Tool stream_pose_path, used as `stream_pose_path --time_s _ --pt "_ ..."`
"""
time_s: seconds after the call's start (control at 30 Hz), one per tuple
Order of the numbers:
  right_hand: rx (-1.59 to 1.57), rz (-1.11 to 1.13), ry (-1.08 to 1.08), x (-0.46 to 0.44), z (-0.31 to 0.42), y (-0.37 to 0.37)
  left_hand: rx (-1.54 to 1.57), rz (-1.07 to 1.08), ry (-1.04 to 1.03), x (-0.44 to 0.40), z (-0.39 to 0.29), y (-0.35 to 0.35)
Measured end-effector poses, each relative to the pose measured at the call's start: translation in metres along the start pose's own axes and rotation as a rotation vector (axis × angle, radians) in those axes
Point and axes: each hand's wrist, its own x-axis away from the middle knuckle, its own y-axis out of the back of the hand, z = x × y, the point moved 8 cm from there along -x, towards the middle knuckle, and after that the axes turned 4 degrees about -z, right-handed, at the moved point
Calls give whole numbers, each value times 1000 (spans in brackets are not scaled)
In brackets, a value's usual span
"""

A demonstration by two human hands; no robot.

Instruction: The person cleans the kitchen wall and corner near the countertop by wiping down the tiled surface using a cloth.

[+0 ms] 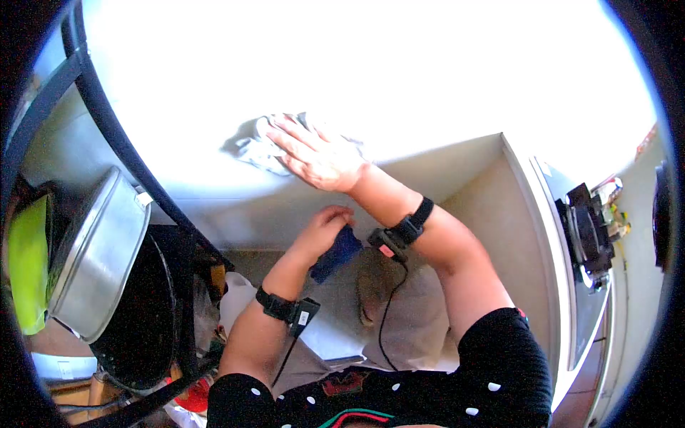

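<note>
My right hand (317, 157) lies spread on a pale, crumpled cloth (260, 151), pressing it against a bright white surface (193, 135). Parts of the cloth stick out past the fingertips and at the left of the hand. Lower down, my left hand (325, 232) is closed on a dark blue cloth (337, 255), which hangs below its fingers. The two hands are apart. Glare washes out most of the white surface.
On the left, a black metal rack (107, 114) holds a silver metal basin (107, 260), a green item (30, 264) and a dark round pan (143, 314). A stove (585, 228) and small items stand at the right, beyond a white edge (539, 235).
</note>
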Motion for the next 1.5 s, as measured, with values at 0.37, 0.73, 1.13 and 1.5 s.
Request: stream_pose_path --time_s 0.37,0.73,1.13,1.5 --pt "399 4 -377 116 -115 98 -11 -15 -21 14 -20 7" --pt "490 -600 -315 -85 -171 205 16 6 -40 6 -14 -7" --pt "50 31 239 -56 -13 20 8 -4 -28 -4 6 -1" --pt "252 -177 -128 35 -143 147 -93 -19 -31 9 -15 4"
